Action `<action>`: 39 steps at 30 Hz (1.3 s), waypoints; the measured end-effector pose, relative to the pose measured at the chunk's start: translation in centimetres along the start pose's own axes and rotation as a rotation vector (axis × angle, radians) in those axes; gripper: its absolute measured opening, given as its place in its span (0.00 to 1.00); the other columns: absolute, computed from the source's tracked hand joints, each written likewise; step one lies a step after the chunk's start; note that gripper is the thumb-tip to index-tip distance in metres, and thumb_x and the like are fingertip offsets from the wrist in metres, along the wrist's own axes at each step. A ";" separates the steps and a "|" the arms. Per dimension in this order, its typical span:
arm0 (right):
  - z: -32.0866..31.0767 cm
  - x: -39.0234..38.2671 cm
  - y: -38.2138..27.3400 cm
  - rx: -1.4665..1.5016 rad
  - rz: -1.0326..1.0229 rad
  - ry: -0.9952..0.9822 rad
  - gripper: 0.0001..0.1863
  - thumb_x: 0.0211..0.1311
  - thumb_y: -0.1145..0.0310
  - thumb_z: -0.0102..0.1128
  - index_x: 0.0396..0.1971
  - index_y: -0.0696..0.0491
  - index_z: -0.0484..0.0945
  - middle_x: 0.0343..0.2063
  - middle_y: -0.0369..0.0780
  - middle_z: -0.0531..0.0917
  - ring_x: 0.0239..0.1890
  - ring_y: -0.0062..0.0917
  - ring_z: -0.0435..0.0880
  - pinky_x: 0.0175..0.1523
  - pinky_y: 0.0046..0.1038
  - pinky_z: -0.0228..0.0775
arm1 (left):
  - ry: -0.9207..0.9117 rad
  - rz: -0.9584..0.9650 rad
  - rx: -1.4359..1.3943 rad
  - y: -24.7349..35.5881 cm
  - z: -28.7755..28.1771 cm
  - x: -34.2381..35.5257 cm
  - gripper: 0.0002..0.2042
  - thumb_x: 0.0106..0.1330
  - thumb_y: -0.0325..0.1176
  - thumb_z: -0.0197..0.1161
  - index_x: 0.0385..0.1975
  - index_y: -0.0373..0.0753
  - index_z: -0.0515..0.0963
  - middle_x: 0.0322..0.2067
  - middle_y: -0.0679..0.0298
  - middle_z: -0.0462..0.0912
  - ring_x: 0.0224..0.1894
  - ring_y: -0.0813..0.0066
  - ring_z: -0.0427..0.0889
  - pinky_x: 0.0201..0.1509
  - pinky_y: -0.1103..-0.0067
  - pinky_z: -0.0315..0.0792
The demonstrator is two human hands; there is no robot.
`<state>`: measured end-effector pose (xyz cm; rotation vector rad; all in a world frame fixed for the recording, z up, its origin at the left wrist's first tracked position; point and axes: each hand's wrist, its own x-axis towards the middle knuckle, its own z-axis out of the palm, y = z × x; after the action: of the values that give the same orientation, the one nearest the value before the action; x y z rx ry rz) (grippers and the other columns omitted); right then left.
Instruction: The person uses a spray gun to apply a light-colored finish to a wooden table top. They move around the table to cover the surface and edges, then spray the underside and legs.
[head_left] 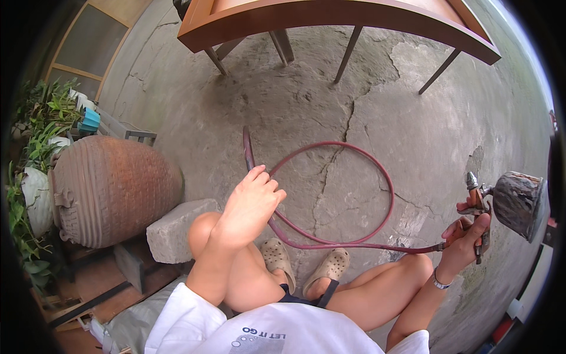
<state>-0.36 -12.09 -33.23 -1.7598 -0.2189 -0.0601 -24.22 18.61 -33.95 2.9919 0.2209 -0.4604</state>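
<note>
My left hand [250, 200] is in front of my raised left knee, its fingers curled over the dark red hose [383, 171], which hides partly behind it. The hose makes a large loop above my feet and runs right to a spray gun [475, 194]. My right hand [466, 239] grips this gun by its handle, at the right beside my right knee. The gun has a metal fitting on top and an orange-brown body, with a large paint-stained metal cup [513, 203] attached on its right side.
A wooden frame on metal legs [339, 23] stands ahead on cracked concrete [306, 100]. At left are a large clay jar [118, 189], potted plants [50, 112], a stone block [171, 233] and wooden boards [94, 280]. My feet in beige clogs [326, 265] are below the hose.
</note>
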 end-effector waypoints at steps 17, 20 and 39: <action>-1.3 -2.3 -11.1 0.089 0.008 -0.174 0.27 0.71 0.53 0.66 0.53 0.65 0.80 0.43 0.49 0.86 0.29 0.19 0.83 0.26 0.18 0.76 | -0.011 0.011 -0.135 0.8 0.2 -1.5 0.21 0.46 0.17 0.67 0.42 0.44 0.85 0.42 0.64 0.82 0.57 0.66 0.78 0.79 0.61 0.56; -4.4 -3.8 -18.0 0.081 0.073 -0.214 0.22 0.67 0.70 0.70 0.57 0.61 0.77 0.47 0.48 0.87 0.47 0.27 0.87 0.36 0.23 0.82 | -0.076 0.071 -0.192 3.2 -3.2 -5.4 0.24 0.46 0.21 0.71 0.47 0.46 0.84 0.54 0.62 0.79 0.69 0.64 0.70 0.81 0.56 0.50; -18.1 -10.1 -59.2 -0.080 -0.033 0.009 0.16 0.66 0.61 0.71 0.47 0.55 0.84 0.30 0.42 0.85 0.27 0.28 0.81 0.35 0.28 0.73 | 0.083 0.260 -1.972 28.4 -52.7 -15.9 0.19 0.77 0.39 0.62 0.61 0.34 0.76 0.43 0.61 0.85 0.43 0.77 0.84 0.50 0.78 0.78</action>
<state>-19.46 -20.04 26.03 -1.8349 -0.2420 -0.1017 -19.44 -4.68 23.25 1.0587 0.1243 0.0380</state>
